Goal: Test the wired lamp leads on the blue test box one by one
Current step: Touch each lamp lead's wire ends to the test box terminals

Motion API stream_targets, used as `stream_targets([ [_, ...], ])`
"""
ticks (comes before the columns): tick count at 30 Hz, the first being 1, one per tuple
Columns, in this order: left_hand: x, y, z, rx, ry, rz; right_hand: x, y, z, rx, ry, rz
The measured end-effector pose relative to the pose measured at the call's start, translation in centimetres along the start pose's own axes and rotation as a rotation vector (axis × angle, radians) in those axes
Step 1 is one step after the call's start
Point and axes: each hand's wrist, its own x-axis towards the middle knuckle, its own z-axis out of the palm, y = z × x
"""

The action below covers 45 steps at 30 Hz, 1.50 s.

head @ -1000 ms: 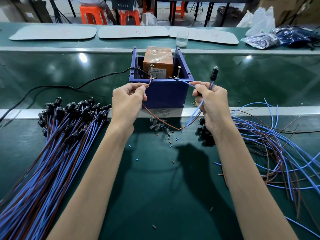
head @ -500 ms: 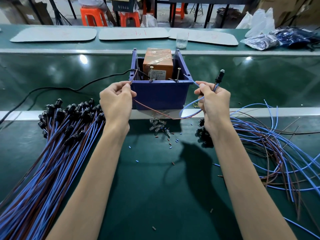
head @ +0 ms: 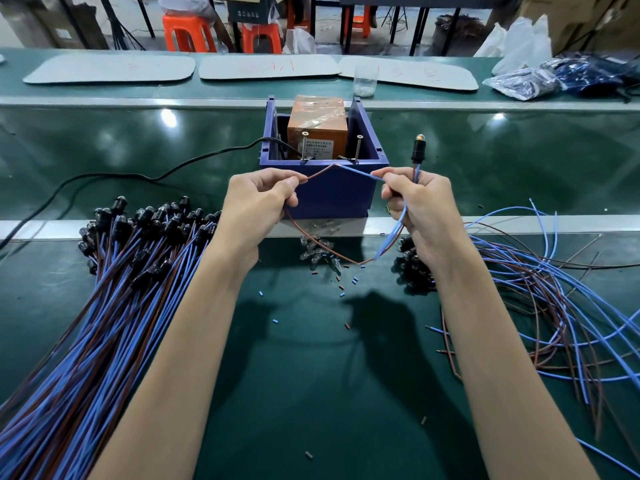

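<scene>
Before the blue test box (head: 332, 195), left hand (head: 258, 206) pinches brown lead (head: 320, 172), right hand (head: 420, 209) blue lead (head: 358, 172); bundles flank both.

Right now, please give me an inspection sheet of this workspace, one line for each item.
Surface: green bench, two levels, grey rail between.
Job's things: blue box with two screws; lamp upright above the right hand, its bulb looks lit.
Clutter: loose bulbs and insulation bits before the box.
Hands: left hand pinches the brown lead; right hand pinches the blue lead; bare ends meet near the box rim.
Cables: black cord into the box; lead bundle left, loose leads right.
Surroundings: orange stools, bags.
</scene>
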Motion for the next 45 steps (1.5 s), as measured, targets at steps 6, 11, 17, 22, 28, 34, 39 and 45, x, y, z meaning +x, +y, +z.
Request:
stream_targets([
  [6, -0.1, -0.1, 0.2, -0.032, 0.049, 0.002, 0.0, 0.0, 0.2, 0.045, 0.047, -0.009],
  [11, 0.3, -0.2, 0.0, -0.095, 0.207, 0.036, 0.2, 0.0, 0.0, 0.102, 0.142, -0.027],
  [17, 0.3, -0.6, 1.1, -0.131, 0.448, 0.042, 0.4, 0.5, 0.7, 0.158, 0.277, -0.047],
  [22, 0.3, -0.8, 1.3, -0.019, 0.265, 0.014, 0.2, 0.6, 1.1, 0.080, 0.163, -0.026],
  [28, -0.1, -0.6, 1.4, -0.019, 0.219, 0.020, 0.1, 0.5, 1.1, 0.087, 0.131, -0.011],
  [34, -0.5, -0.6, 1.6, -0.011, 0.194, 0.017, 0.1, 0.4, 0.8, 0.086, 0.130, -0.007],
  [39, -0.6, -0.4, 1.5, -0.006, 0.182, 0.024, 0.1, 0.4, 0.4, 0.065, 0.138, -0.007],
  [45, -0.6, -0.6, 1.4, -0.001, 0.184, 0.017, 0.1, 0.2, 0.5, 0.078, 0.140, -0.001],
])
